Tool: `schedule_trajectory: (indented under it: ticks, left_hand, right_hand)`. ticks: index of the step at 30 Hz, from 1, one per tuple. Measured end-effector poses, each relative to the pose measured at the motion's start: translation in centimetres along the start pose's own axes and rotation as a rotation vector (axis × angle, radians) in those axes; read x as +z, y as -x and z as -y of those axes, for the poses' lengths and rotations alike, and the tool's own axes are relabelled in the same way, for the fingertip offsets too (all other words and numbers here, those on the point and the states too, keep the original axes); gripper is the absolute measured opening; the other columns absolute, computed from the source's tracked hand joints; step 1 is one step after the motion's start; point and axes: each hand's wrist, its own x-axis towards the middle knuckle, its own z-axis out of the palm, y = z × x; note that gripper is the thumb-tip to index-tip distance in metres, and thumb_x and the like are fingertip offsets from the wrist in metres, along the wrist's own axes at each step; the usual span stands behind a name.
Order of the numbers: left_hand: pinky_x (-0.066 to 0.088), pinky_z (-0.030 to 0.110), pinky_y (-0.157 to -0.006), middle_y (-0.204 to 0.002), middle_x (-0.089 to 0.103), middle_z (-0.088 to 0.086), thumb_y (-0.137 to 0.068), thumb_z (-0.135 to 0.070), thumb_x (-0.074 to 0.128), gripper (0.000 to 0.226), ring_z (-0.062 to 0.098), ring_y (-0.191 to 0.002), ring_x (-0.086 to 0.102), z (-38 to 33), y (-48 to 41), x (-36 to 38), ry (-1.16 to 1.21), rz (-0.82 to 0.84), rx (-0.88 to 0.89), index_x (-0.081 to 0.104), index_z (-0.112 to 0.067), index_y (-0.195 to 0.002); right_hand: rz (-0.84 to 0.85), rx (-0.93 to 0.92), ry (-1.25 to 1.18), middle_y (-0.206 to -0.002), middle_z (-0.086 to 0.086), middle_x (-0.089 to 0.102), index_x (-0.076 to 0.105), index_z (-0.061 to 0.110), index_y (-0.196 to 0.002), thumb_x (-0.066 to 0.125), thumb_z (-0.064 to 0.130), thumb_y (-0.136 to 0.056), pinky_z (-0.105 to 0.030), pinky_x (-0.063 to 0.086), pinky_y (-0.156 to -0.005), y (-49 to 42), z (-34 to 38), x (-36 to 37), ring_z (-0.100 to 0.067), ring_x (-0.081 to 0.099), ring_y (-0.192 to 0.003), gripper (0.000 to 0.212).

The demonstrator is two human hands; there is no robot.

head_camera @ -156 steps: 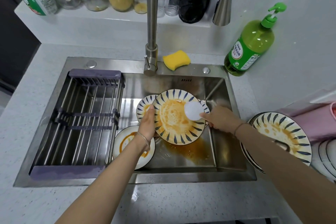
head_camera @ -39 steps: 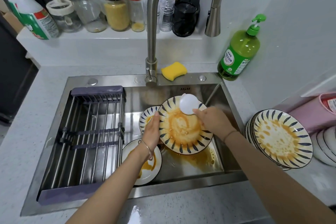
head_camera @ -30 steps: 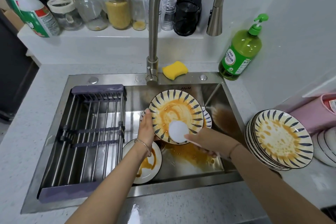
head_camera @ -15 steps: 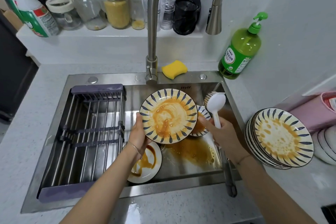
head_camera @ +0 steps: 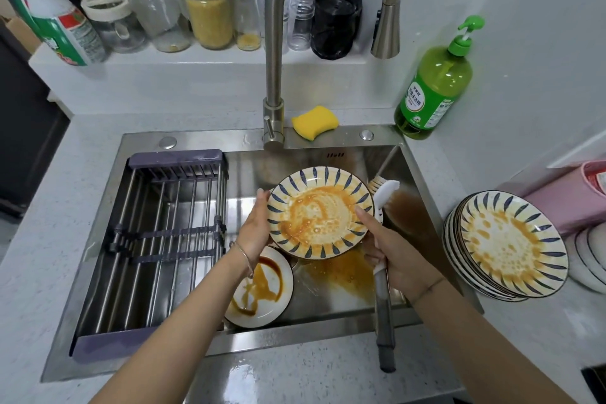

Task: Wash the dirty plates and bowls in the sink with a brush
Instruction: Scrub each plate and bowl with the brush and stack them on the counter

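far to the left of the left fingers, a metal drying rack with purple ends fills the left part of the sink. the left hand holds the striped plate by its left rim. its fingers are clamped on that edge, one fingertip showing over it and the rest hidden behind the plate. the plate is lifted clear of the sink floor, tilted with its face toward the camera and smeared with orange-brown sauce. just below the left wrist a small white dish streaked with brown sauce lies at the near side of the sink. a puddle of orange sauce spreads over the steel between the two wrists. beyond both sets of fingers rises the tap, with a yellow sponge just right of its base. the right hand grips the brush. its fingers are curled tight round the white handle, with one digit stretched up onto the plate's right rim. the brush head sticks up past those fingers, just beside the plate's right edge, and the grey end of the handle runs back past the wrist over the sink's front edge. well to the right of the right fingers a stack of dirty plates sits on the counter. a green soap bottle stands beyond the stack, by the sink's back right corner.
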Motion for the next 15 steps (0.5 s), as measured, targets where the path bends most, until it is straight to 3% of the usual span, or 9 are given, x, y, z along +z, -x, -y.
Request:
schedule_trajectory:
  ticks: [2,5,7,9,12,13,15]
  left_hand:
    - [0.017,0.020,-0.113,-0.154,0.020,-0.015,-0.096,-0.064,0.023,0.066,0.004,-0.141,0.021,-0.8,1.0,0.3,-0.146,-0.014,0.186,0.018,-0.031,-0.153]
    - [0.008,0.028,-0.114,-0.153,0.013,-0.021,-0.077,-0.077,0.042,0.084,0.002,-0.143,0.003,-1.0,2.7,0.9,-0.466,0.081,0.413,0.010,-0.044,-0.148]
    - [-0.002,0.030,-0.115,-0.147,0.002,-0.032,-0.072,-0.072,0.062,0.093,-0.004,-0.139,-0.006,-0.7,3.5,1.7,-0.681,0.210,0.501,0.007,-0.049,-0.144]
    - [-0.011,0.031,-0.118,-0.149,-0.002,-0.032,-0.071,-0.068,0.068,0.101,-0.004,-0.140,-0.012,-0.1,3.4,2.4,-0.870,0.274,0.627,0.006,-0.045,-0.148]
    - [-0.018,0.036,-0.117,-0.156,0.008,-0.019,-0.082,-0.054,0.066,0.090,0.006,-0.146,-0.012,1.1,2.2,3.1,-1.075,0.240,0.780,0.010,-0.039,-0.151]
    - [-0.014,0.041,-0.118,-0.156,0.019,-0.016,-0.084,-0.041,0.069,0.084,0.011,-0.148,-0.004,1.3,1.9,3.2,-1.086,0.213,0.831,0.017,-0.038,-0.151]
    - [0.008,0.052,-0.115,-0.141,0.052,-0.009,-0.071,-0.012,0.082,0.086,0.025,-0.143,0.030,1.5,1.6,3.7,-1.073,0.148,0.998,0.041,-0.030,-0.144]
  right_hand:
    - [-0.014,0.003,-0.050,-0.059,0.005,0.048,0.060,0.011,-0.103,0.069,0.042,-0.079,-0.014,0.028,-0.034,0.2,-0.2,0.0,-0.006,0.029,-0.036,0.041]
    - [-0.062,-0.013,-0.020,-0.050,0.010,0.057,0.060,0.011,-0.104,0.063,0.036,-0.088,-0.012,0.032,-0.032,0.7,-0.2,0.1,-0.003,0.043,-0.031,0.030]
    - [-0.077,-0.021,-0.032,-0.045,0.010,0.056,0.058,0.010,-0.112,0.061,0.034,-0.091,-0.012,0.035,-0.032,0.9,-0.3,0.2,-0.001,0.048,-0.031,0.031]
    - [-0.077,-0.011,-0.059,-0.047,0.009,0.057,0.058,0.011,-0.111,0.061,0.033,-0.091,-0.013,0.036,-0.032,1.0,-0.4,0.3,-0.001,0.049,-0.032,0.031]
    - [-0.083,0.019,-0.067,-0.050,0.006,0.054,0.062,0.012,-0.100,0.069,0.043,-0.082,-0.015,0.032,-0.035,0.8,-1.0,0.3,-0.004,0.042,-0.034,0.036]
    - [-0.085,0.014,-0.060,-0.052,0.005,0.049,0.062,0.012,-0.099,0.072,0.047,-0.076,-0.015,0.031,-0.036,0.7,-1.3,0.3,-0.004,0.037,-0.037,0.042]
    - [-0.092,-0.006,-0.040,-0.058,0.002,0.038,0.062,0.015,-0.102,0.076,0.051,-0.070,-0.016,0.029,-0.039,0.4,-1.7,0.4,-0.004,0.032,-0.042,0.050]
